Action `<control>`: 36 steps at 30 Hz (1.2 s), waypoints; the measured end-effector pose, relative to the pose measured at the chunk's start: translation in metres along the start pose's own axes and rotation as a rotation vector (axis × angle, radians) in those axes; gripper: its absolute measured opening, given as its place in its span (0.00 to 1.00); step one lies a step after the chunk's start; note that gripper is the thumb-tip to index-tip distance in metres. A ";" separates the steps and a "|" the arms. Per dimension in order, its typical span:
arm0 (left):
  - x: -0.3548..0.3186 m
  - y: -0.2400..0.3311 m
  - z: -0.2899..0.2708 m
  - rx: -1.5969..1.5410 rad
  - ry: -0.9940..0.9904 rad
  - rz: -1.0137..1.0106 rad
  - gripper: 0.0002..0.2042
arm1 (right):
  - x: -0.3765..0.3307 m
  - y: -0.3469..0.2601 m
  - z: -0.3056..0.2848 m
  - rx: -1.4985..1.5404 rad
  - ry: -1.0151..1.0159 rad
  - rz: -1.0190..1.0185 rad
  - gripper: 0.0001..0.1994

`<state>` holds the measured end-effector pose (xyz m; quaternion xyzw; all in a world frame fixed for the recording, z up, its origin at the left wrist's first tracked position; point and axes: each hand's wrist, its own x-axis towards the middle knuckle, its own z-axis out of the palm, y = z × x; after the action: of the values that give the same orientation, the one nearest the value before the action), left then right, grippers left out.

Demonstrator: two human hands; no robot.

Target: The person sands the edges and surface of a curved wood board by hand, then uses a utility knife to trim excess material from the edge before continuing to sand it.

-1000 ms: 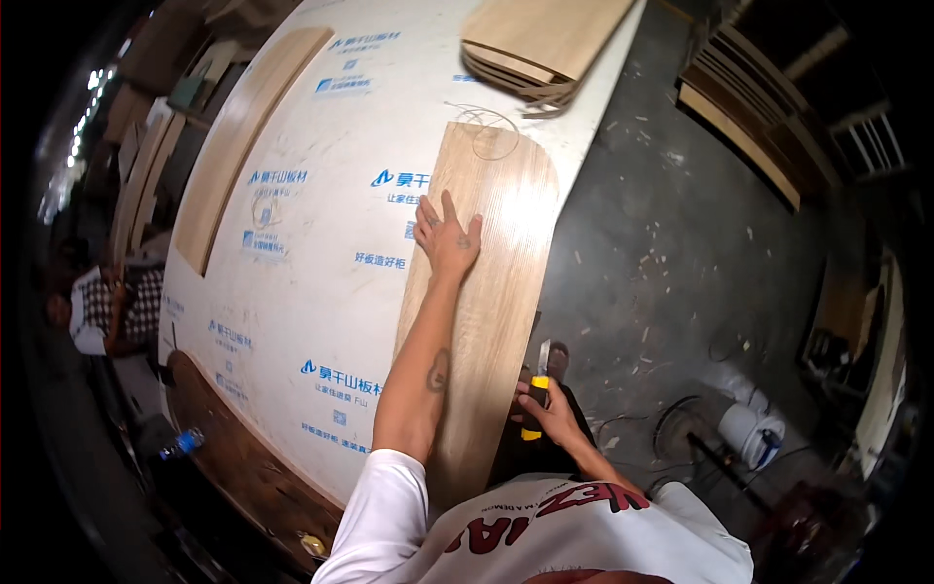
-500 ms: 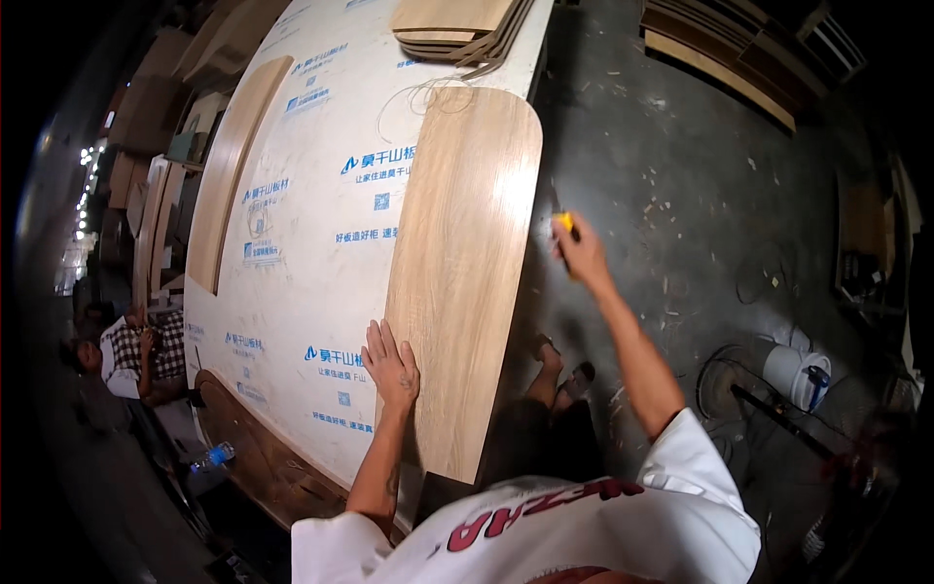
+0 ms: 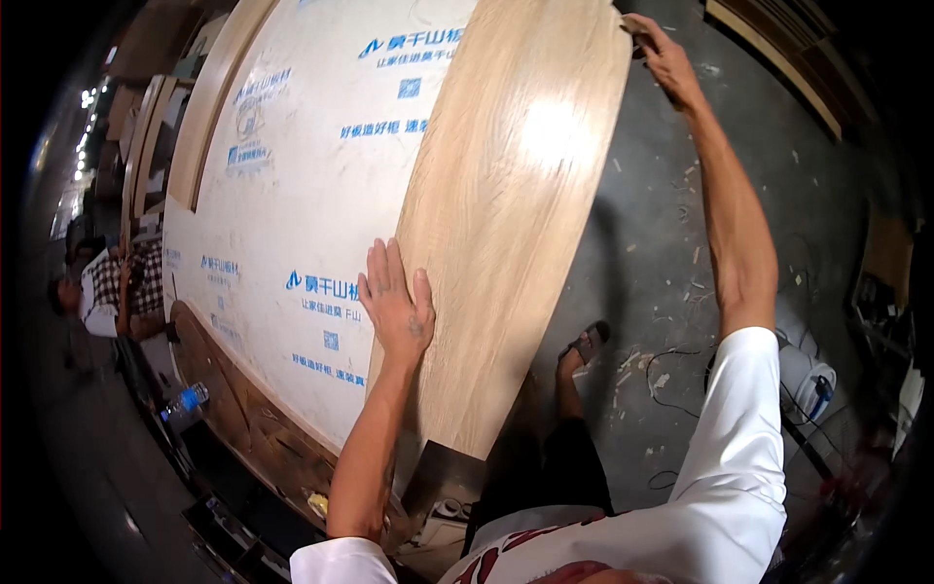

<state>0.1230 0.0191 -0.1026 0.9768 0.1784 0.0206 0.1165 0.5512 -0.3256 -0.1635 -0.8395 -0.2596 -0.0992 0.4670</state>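
A long wood-grain board (image 3: pixel 506 195) lies along the right side of the white printed sheet covering the worktable (image 3: pixel 292 224). My left hand (image 3: pixel 401 316) rests flat at the board's left edge, with its fingers stretched out and partly over the white sheet. Out at the board's far right edge, my right hand (image 3: pixel 664 63) has its fingers curled close against the rim. A dark bit shows under those fingers, but I cannot make out what it is.
Another narrow wood-grain panel (image 3: pixel 219 97) lies at the table's left side. A plastic bottle (image 3: pixel 185 399) is beside a round brown surface (image 3: pixel 243 389). Someone in a checked garment (image 3: pixel 136 282) is at the far left. Scraps litter the floor, and a white bucket (image 3: pixel 809 384) stands at right.
My right hand, which held a yellow-and-black hand tool beside the board, has moved forward to its far right edge. My left hand still lies at the left edge. The view has shifted.
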 end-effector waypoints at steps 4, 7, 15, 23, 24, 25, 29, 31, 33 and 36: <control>0.000 -0.004 0.009 0.048 -0.010 0.010 0.29 | 0.001 -0.001 0.000 0.135 -0.059 0.111 0.27; -0.003 -0.010 0.008 0.046 0.026 0.035 0.29 | -0.002 -0.003 0.008 0.222 -0.052 0.106 0.27; -0.003 -0.019 0.020 -0.028 0.172 0.142 0.30 | -0.102 -0.064 0.032 0.276 -0.053 0.143 0.30; -0.008 -0.014 0.014 -0.062 0.000 0.032 0.33 | -0.365 -0.290 0.098 0.121 -0.098 0.243 0.25; -0.010 -0.018 0.017 -0.063 0.044 0.047 0.33 | -0.408 -0.320 0.111 0.120 -0.095 0.114 0.23; -0.013 -0.023 0.016 -0.063 0.045 0.038 0.33 | -0.452 -0.356 0.125 0.106 -0.122 0.085 0.20; -0.010 -0.005 0.011 -0.097 0.062 0.051 0.32 | -0.615 -0.479 0.126 0.254 -0.634 0.084 0.21; -0.007 0.002 0.010 -0.079 0.049 0.057 0.32 | -0.652 -0.508 0.120 0.456 -0.664 0.317 0.21; -0.008 0.003 0.006 -0.068 0.056 0.047 0.31 | -0.641 -0.482 0.114 0.412 -0.594 0.416 0.20; -0.009 -0.022 0.011 -0.051 0.113 0.057 0.32 | -0.560 -0.394 0.096 0.243 -0.387 0.602 0.15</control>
<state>0.1076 0.0330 -0.1179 0.9755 0.1561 0.0836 0.1303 -0.1381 -0.2680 -0.1560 -0.8200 -0.0947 0.2343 0.5136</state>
